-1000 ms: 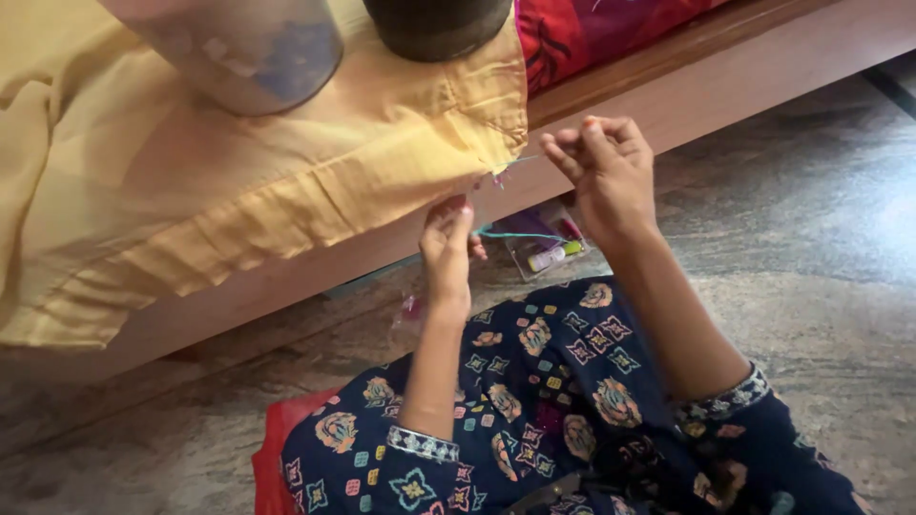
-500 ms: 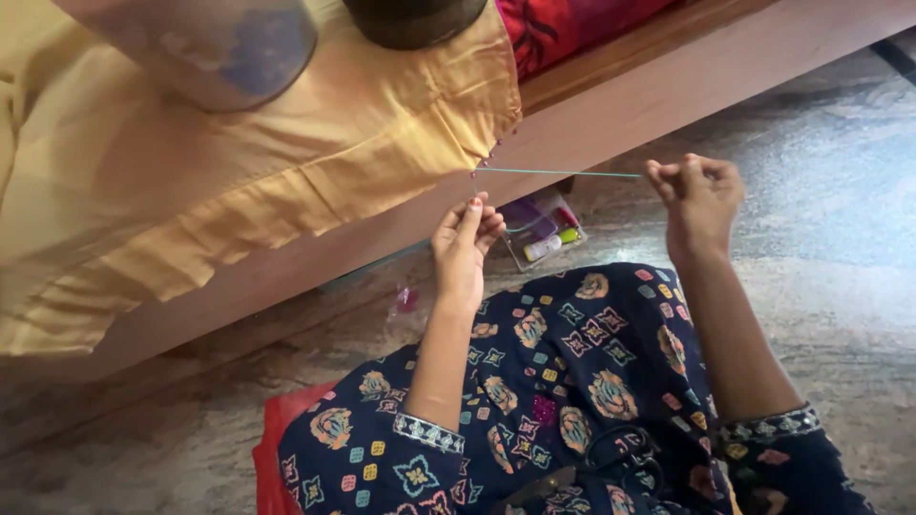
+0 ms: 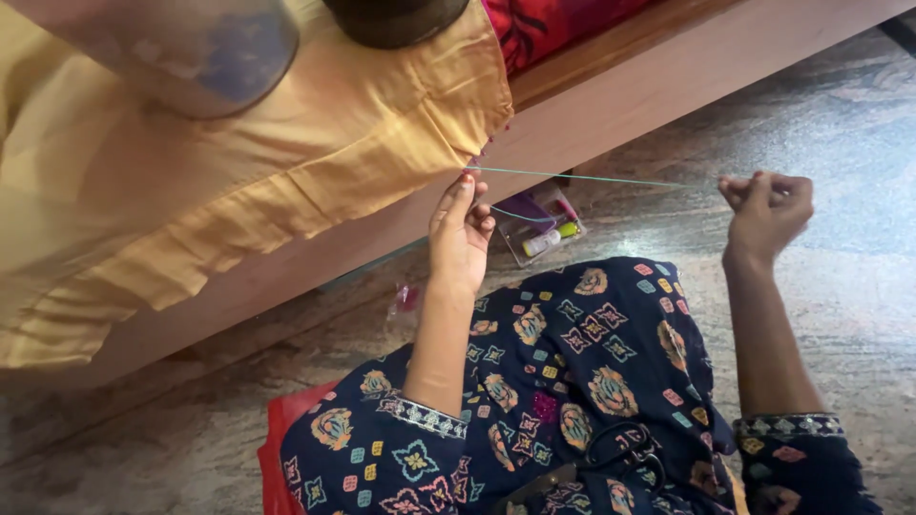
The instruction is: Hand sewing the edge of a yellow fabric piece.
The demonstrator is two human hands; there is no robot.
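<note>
Mid-stitch, looks like: left hand (image 3: 460, 234) pinches the yellow fabric's (image 3: 286, 172) corner hem, right hand (image 3: 766, 212) is closed on the taut green thread (image 3: 592, 178), so the next stitch probably needs slack.

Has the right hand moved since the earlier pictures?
Yes. The right hand has swung out to the right, away from the yellow cloth's corner, drawing the thread taut.

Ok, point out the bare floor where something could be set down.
Bare stone floor lies right of the right hand, below the wooden ledge. More shows lower left, beside the red bag. Crowded: around the clear box by the left hand and taut thread.
</note>
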